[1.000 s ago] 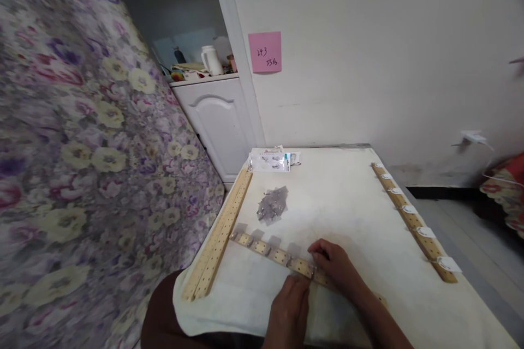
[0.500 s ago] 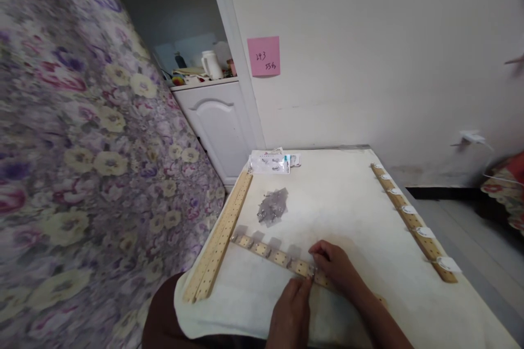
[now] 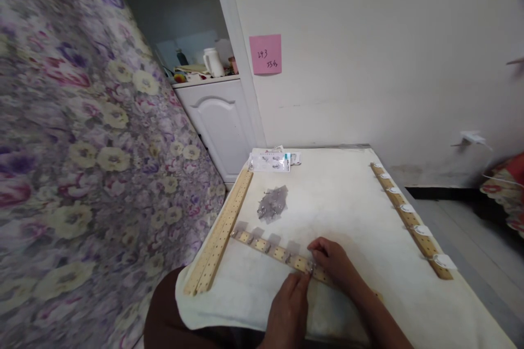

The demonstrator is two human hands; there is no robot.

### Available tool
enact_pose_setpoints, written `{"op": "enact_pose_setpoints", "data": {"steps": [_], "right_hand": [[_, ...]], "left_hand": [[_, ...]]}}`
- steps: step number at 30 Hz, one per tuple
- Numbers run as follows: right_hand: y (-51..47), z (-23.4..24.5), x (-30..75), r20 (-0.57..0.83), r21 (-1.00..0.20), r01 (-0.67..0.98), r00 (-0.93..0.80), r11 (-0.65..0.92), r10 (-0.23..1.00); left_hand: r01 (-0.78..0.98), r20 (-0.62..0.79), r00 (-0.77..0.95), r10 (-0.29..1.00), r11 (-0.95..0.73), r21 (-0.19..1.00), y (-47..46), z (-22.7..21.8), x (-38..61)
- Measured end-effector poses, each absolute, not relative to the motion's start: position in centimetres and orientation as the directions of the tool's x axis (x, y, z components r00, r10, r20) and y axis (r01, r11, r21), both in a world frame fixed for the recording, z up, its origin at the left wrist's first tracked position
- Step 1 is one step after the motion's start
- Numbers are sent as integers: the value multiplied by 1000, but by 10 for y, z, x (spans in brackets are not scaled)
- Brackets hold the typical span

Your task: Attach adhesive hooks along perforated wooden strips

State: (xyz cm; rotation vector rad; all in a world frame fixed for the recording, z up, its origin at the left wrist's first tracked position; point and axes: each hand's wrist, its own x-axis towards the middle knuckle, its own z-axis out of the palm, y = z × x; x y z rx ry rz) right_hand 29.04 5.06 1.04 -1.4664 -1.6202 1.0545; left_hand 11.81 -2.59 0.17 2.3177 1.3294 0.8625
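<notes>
A narrow wooden strip with holes (image 3: 279, 253) lies slantwise across the near part of the table, with several small grey translucent cards and shiny metal pieces set along it. My left hand (image 3: 289, 302) is closed at its near edge, fingertips on the strip beside one metal piece (image 3: 310, 268). Just across the strip, my right hand (image 3: 331, 259) is closed in a pinch above its far edge; whatever is between the fingers is too small to make out. The strip's right part runs under my right hand and forearm. Beyond it lies a heap of grey cards with metal bits (image 3: 273, 204).
Two pale wooden strips (image 3: 221, 237) lie along the table's left edge. Another strip (image 3: 409, 221) on the right carries several white round-ended cards (image 3: 421, 230). Clear printed packets (image 3: 270, 162) lie at the back. A floral curtain (image 3: 102, 163) hangs on the left.
The view has shifted slightly. Both hands stay at the same spot on the strip, with only slight finger movement.
</notes>
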Motion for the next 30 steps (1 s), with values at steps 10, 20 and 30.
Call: {"op": "enact_pose_setpoints", "data": {"steps": [10, 20, 30], "right_hand": [[49, 10, 290, -3, -894, 445, -115, 49, 993], [41, 20, 294, -39, -892, 451, -152, 34, 988], [43, 12, 295, -108, -869, 494, -131, -29, 985]], "left_hand": [[627, 369, 375, 850, -526, 575, -26, 2, 117], [650, 338, 388, 857, -514, 559, -24, 0, 117], [676, 340, 394, 854, -520, 522, -25, 2, 118]]}}
